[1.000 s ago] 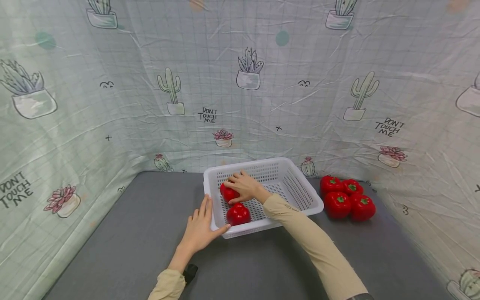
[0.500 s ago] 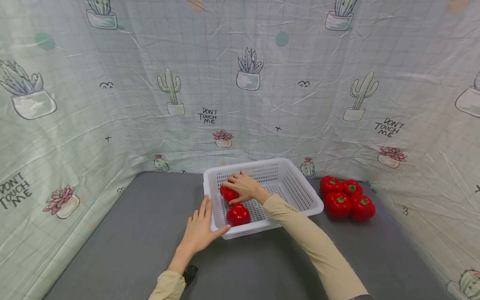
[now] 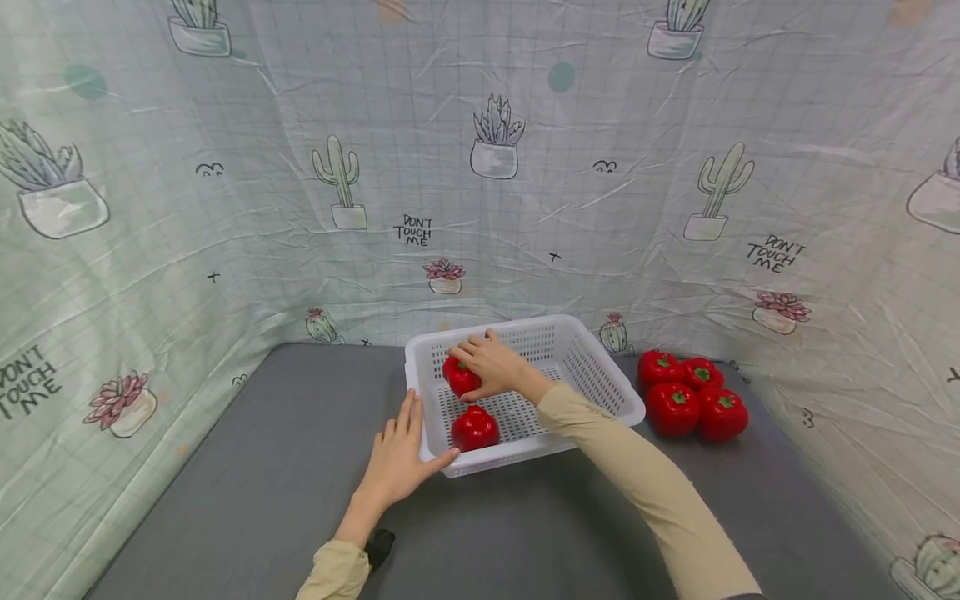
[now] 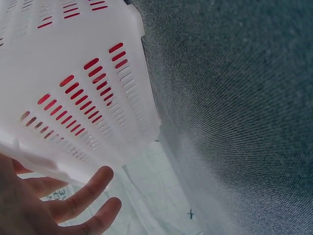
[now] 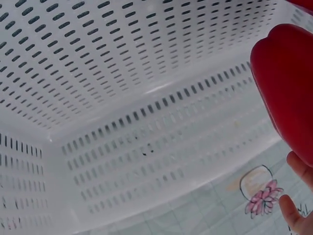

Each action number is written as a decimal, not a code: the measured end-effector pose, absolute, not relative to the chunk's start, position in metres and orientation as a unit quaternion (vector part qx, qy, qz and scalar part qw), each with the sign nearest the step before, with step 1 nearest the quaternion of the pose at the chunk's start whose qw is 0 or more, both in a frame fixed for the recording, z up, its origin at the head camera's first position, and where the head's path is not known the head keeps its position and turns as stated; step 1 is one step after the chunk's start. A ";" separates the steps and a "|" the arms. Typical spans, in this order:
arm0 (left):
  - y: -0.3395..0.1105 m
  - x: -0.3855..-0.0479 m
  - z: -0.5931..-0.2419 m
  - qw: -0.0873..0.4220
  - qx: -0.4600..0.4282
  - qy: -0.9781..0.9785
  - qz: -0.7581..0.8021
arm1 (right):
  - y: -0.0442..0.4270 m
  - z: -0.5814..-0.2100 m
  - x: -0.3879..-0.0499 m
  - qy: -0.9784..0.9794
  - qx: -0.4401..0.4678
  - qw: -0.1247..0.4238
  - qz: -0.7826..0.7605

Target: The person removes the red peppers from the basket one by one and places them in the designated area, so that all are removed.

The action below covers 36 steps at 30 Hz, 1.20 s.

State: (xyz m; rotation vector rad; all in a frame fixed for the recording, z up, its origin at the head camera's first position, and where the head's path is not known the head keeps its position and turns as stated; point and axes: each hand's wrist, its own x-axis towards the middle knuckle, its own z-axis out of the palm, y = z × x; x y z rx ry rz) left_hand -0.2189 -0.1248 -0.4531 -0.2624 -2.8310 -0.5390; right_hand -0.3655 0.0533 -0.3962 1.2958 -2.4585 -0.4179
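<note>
A white plastic basket [image 3: 517, 454] with slotted walls stands on the grey table. In the head view my left hand [image 3: 396, 458] rests against its near left corner, fingers straight along the left side and thumb on the front rim. Inside the basket, my right hand [image 3: 495, 367] holds a red bell pepper [image 3: 456, 377] between thumb and fingers; its green stem partly shows. A second red bell pepper [image 3: 475, 429] lies nearer the front left corner. The right wrist view shows the held pepper [image 5: 288, 88] at the right, with fingertips beside its lower end.
Several red bell peppers [image 3: 675, 410] sit grouped on the grey table [image 3: 247, 500], just right of the basket. A cloth backdrop [image 3: 555, 208] printed with cacti surrounds the table at the back and sides.
My right hand has shifted slightly up and to the right, and the pepper in it has moved a little with it, showing its stem. The left hand has stayed in place.
</note>
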 end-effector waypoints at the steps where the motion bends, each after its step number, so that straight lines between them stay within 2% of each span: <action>1: -0.125 -0.219 -0.453 0.124 -0.090 -0.971 -0.185 | 0.054 -0.394 -0.364 -0.864 0.455 0.163 -0.142; 21: -0.125 -0.219 -0.451 0.121 -0.089 -0.969 -0.196 | 0.076 -0.361 -0.339 -0.862 0.456 0.189 -0.116; 36: -0.125 -0.218 -0.452 0.119 -0.088 -0.968 -0.203 | 0.110 -0.350 -0.311 -0.884 0.407 0.225 -0.043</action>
